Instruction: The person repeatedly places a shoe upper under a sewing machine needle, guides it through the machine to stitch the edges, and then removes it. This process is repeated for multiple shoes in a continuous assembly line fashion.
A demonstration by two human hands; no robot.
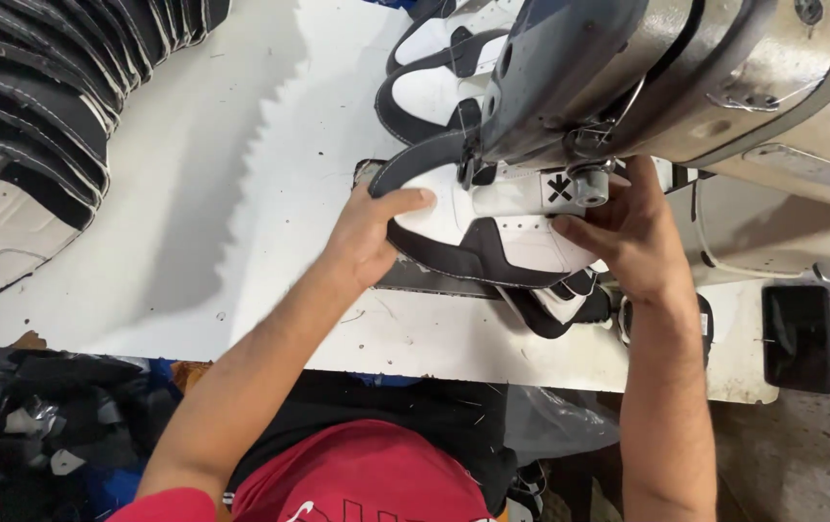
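Mid-stitch. A white and dark grey leather shoe upper (478, 232) lies on the white work surface (270, 164), under the head of a grey metal sewing machine (666, 68). The left hand (369, 237) is closed loosely on the upper's left edge, thumb on top and fingers beneath. The right hand (628, 237) presses the upper's right side just beside the presser foot, fingers curled; how much it grips is probably hidden by the machine. One similar white and black upper (434, 68) lies past the machine. A long fanned stack of black and white shoe pieces (38, 116) sits at the surface's far left. A black phone-like slab (798, 336) lies at right. How much seam is left can't be seen.
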